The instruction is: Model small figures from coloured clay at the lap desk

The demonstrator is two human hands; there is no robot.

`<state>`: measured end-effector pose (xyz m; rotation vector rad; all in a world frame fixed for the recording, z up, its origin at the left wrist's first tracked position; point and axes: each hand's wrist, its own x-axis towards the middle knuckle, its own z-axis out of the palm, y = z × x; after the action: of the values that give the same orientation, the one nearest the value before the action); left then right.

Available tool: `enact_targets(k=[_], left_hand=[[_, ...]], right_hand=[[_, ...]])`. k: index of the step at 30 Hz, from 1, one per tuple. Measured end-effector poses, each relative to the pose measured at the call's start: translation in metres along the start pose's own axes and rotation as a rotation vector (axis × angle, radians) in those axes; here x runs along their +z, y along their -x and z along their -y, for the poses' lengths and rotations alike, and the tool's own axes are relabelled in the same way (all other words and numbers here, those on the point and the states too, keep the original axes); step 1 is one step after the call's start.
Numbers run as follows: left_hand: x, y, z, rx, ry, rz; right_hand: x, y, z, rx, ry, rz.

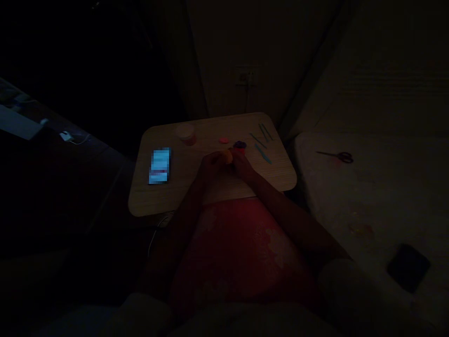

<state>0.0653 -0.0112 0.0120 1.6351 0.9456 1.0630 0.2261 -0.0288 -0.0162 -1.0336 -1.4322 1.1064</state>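
Note:
In dim light, my left hand (211,164) and my right hand (242,164) meet over the near middle of a small wooden table (189,182). Between their curled fingers is an orange lump (228,156) that looks like modelling clay. Just beyond my right hand stands a red piece with a dark purple top (240,144), partly hidden by the hand. A small flat pink piece (223,140) lies past my fingertips. Exact finger positions are hard to make out in the dark.
A lit phone (160,165) lies on the left, a pale-lidded tub (186,132) behind it. On the right are a blue plastic knife (263,153) and several thin sticks (258,140). Scissors (342,157) and a dark square object (409,267) rest on a pale surface (322,187) farther right.

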Motion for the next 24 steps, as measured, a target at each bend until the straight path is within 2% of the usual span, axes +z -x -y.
enact_targets(k=[2,8,13,18,24], left_hand=[[-0.001,-0.001,0.003,0.012,-0.069,-0.013],[-0.005,-0.002,0.004,0.081,-0.142,0.040],[-0.005,-0.001,0.003,0.043,-0.068,0.065],[-0.006,0.000,0.006,0.012,0.063,0.054],[-0.004,-0.002,0.006,-0.019,0.038,0.030]], right_hand=[[0.001,0.000,0.002,-0.007,0.001,-0.053],[0.005,0.003,0.015,-0.007,0.006,0.004],[0.003,0.004,0.022,-0.013,-0.027,0.024],[-0.001,0.003,0.020,-0.040,0.037,-0.020],[0.001,0.003,0.017,-0.054,0.086,0.002]])
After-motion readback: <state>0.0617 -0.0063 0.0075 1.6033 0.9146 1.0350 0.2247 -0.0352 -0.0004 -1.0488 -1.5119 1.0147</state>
